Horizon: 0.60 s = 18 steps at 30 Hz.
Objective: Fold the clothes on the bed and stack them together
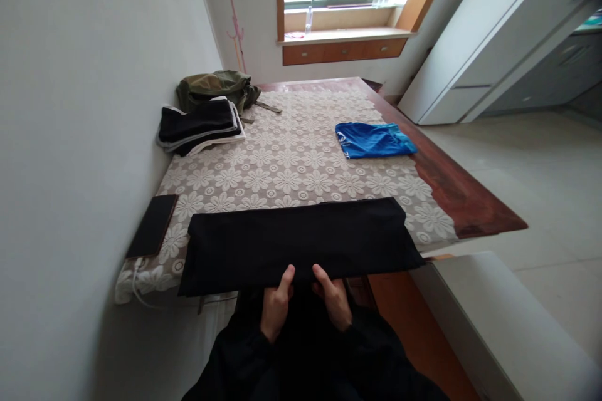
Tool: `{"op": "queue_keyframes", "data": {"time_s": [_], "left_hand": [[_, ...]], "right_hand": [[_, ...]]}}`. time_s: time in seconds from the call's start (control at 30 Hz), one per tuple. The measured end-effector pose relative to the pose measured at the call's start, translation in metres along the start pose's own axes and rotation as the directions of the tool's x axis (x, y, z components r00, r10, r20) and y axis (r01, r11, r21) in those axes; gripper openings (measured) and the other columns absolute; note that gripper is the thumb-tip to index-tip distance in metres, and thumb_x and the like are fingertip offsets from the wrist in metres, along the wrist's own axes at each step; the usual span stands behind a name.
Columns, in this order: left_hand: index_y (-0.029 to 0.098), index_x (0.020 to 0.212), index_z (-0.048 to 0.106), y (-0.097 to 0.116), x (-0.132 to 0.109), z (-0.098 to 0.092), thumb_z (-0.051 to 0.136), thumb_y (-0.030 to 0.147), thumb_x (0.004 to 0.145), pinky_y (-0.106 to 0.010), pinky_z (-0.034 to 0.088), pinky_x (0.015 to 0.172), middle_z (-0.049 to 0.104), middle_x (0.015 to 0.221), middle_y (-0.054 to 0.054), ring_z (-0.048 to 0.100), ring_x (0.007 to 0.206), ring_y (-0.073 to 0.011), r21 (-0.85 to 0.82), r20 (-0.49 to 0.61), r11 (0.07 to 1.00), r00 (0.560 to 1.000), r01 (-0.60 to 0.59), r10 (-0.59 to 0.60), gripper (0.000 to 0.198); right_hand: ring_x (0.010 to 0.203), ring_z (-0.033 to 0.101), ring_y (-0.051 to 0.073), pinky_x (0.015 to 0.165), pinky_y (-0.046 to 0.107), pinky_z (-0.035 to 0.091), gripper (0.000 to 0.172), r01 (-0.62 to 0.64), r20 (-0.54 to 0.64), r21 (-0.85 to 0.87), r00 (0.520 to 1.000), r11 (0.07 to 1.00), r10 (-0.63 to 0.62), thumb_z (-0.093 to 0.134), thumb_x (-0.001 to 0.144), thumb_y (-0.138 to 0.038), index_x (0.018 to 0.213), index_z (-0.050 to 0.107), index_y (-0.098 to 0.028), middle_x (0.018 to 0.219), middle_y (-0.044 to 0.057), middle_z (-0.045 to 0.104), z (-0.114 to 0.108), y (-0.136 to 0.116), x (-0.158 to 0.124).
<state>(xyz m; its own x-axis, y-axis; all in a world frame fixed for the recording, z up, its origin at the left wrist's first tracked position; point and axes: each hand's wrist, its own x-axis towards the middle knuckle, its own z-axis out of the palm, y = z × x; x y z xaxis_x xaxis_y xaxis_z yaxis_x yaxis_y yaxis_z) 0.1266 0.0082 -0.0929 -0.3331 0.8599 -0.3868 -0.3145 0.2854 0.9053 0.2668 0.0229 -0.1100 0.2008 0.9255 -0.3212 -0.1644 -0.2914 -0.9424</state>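
A long black folded garment [301, 241] lies across the near edge of the table [451, 188], over the lace tablecloth [282, 169]. My left hand [276, 304] and my right hand [335, 301] sit side by side at the middle of its near edge. Both thumbs rest on top of the cloth and the fingers curl under it, gripping the hem. Part of the black cloth hangs down below the table edge between my arms.
A folded blue garment [374, 139] lies at the right of the tablecloth. A black-and-white folded stack [200, 125] and an olive bag [216, 88] sit far left by the wall. A dark phone [153, 225] lies near left. A white bench [498, 319] stands at the right.
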Motion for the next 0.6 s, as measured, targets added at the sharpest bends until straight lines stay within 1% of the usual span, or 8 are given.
{"op": "queue_keyframes", "data": {"time_s": [0.07, 0.1, 0.2, 0.27, 0.33, 0.43, 0.5, 0.6], "left_hand": [[0.018, 0.092, 0.079, -0.001, -0.002, 0.007, 0.085, 0.055, 0.076, -0.046, 0.055, 0.107, 0.08, 0.099, -0.011, 0.071, 0.116, -0.0347, 0.018, 0.104, 1.0, 0.995, -0.002, 0.0, 0.04], [0.017, 0.091, 0.079, -0.001, -0.003, 0.01, 0.084, 0.056, 0.076, -0.047, 0.055, 0.107, 0.08, 0.097, -0.011, 0.071, 0.114, -0.0348, 0.016, 0.136, 1.0, 0.991, 0.006, -0.008, 0.041], [0.015, 0.094, 0.079, 0.0, -0.005, 0.01, 0.084, 0.056, 0.077, -0.046, 0.054, 0.107, 0.08, 0.1, -0.011, 0.072, 0.113, -0.0347, -0.003, 0.145, 0.999, 0.989, 0.037, -0.036, 0.044], [0.015, 0.101, 0.079, 0.001, -0.005, 0.006, 0.085, 0.053, 0.077, -0.045, 0.054, 0.108, 0.079, 0.11, -0.012, 0.07, 0.118, -0.0345, -0.036, 0.092, 0.997, 0.994, 0.061, -0.058, 0.046], [0.016, 0.11, 0.077, 0.002, -0.004, 0.0, 0.086, 0.049, 0.077, -0.043, 0.054, 0.108, 0.076, 0.122, -0.012, 0.067, 0.124, -0.0344, -0.091, -0.003, 0.991, 0.995, 0.095, -0.096, 0.048], [0.018, 0.118, 0.074, 0.001, 0.0, -0.01, 0.085, 0.043, 0.079, -0.041, 0.058, 0.101, 0.072, 0.132, -0.011, 0.066, 0.126, -0.0337, -0.194, -0.171, 0.973, 0.973, 0.122, -0.156, 0.047], [0.019, 0.119, 0.073, 0.0, 0.002, -0.017, 0.083, 0.038, 0.08, -0.039, 0.06, 0.096, 0.073, 0.13, -0.01, 0.069, 0.122, -0.032, -0.252, -0.257, 0.964, 0.954, 0.089, -0.155, 0.044], [0.021, 0.118, 0.072, -0.004, 0.005, -0.023, 0.081, 0.034, 0.079, -0.035, 0.061, 0.088, 0.076, 0.118, -0.008, 0.073, 0.11, -0.0283, -0.306, -0.309, 0.951, 0.942, 0.032, -0.131, 0.042]], "right_hand": [[0.058, 0.053, 0.018, 0.058, 0.032, 0.046, 0.049, -0.043, 0.141, -0.049, 0.989, 0.998, 0.05, 0.079, 0.077, -0.065, 0.063, 0.065, -0.019, 0.059, 0.001, 0.057, 0.008, -0.001, -0.005], [0.056, 0.05, 0.017, 0.058, 0.032, 0.044, 0.053, -0.06, 0.173, -0.061, 0.982, 0.996, 0.07, 0.077, 0.077, -0.067, 0.058, 0.06, -0.02, 0.056, 0.0, 0.054, 0.011, -0.002, -0.007], [0.055, 0.048, 0.015, 0.057, 0.031, 0.042, 0.055, -0.057, 0.148, -0.056, 0.987, 0.997, 0.065, 0.076, 0.078, -0.068, 0.059, 0.06, -0.02, 0.056, -0.001, 0.052, 0.013, -0.005, -0.009], [0.056, 0.049, 0.015, 0.054, 0.03, 0.042, 0.05, -0.059, 0.07, -0.017, 0.996, 0.998, 0.06, 0.078, 0.076, -0.067, 0.07, 0.067, -0.018, 0.061, 0.0, 0.057, 0.009, -0.006, -0.007], [0.056, 0.049, 0.014, 0.05, 0.028, 0.042, 0.049, -0.042, -0.031, 0.047, 0.999, 0.998, 0.044, 0.08, 0.073, -0.065, 0.084, 0.071, -0.018, 0.067, 0.0, 0.061, 0.003, -0.008, -0.004], [0.055, 0.047, 0.013, 0.047, 0.025, 0.04, 0.049, 0.016, -0.17, 0.132, 0.986, 0.991, 0.006, 0.082, 0.069, -0.061, 0.094, 0.07, -0.021, 0.072, -0.001, 0.062, -0.006, -0.009, 0.003], [0.054, 0.046, 0.012, 0.046, 0.025, 0.039, 0.046, 0.036, -0.229, 0.19, 0.973, 0.981, 0.009, 0.083, 0.069, -0.057, 0.094, 0.069, -0.022, 0.073, -0.003, 0.061, -0.012, -0.01, 0.007], [0.052, 0.043, 0.01, 0.045, 0.024, 0.037, 0.042, 0.018, -0.242, 0.266, 0.969, 0.964, 0.048, 0.083, 0.07, -0.054, 0.09, 0.066, -0.021, 0.07, -0.004, 0.058, -0.015, -0.01, 0.01]]}}
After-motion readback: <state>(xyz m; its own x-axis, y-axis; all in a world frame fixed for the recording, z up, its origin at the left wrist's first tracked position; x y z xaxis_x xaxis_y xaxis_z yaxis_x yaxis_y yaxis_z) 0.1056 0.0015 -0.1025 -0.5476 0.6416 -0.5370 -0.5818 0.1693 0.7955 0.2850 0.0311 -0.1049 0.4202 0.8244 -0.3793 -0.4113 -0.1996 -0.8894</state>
